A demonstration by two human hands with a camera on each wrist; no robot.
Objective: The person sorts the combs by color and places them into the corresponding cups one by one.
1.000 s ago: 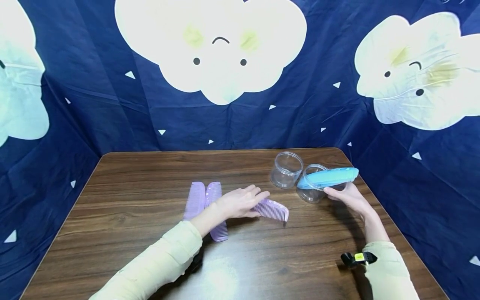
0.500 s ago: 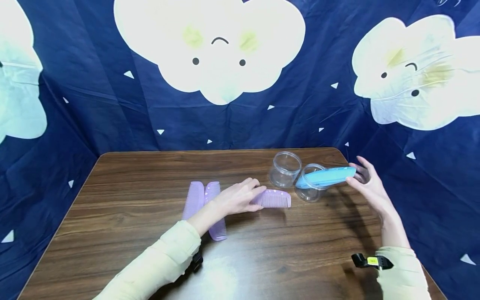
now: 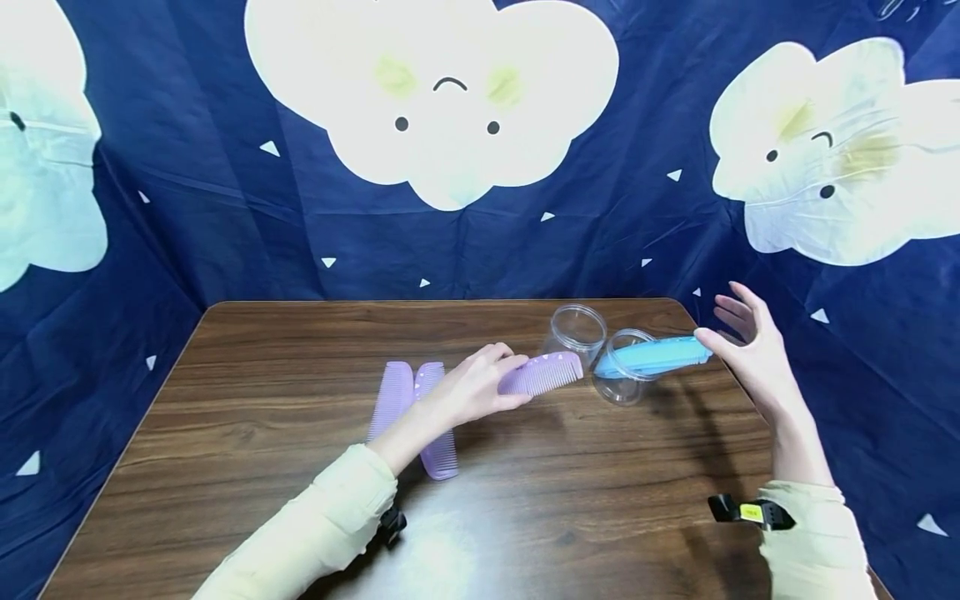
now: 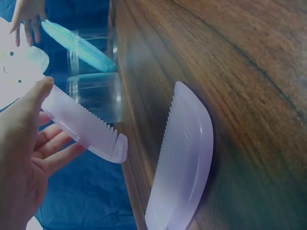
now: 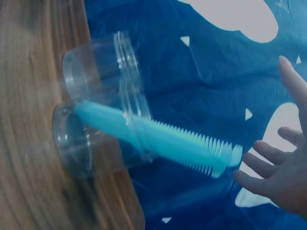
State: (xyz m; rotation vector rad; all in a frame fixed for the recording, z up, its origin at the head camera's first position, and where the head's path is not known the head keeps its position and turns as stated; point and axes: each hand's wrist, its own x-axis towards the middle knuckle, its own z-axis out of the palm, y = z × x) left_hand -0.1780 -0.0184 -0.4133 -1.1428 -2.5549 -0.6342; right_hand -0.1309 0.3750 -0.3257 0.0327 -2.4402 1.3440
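One purple comb [image 3: 545,373] of three higher, near two jars [image 3: 577,327]

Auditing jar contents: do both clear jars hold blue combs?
No, the blue combs lean in one clear jar, while the other jar shows no comb inside.

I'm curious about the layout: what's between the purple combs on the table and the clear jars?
The head view shows the left hand between them, holding another purple comb.

Two combs [image 3: 392,398] lie left of two jars [image 3: 578,323], slanted combs [image 3: 654,357] in the right jar [image 3: 621,390].
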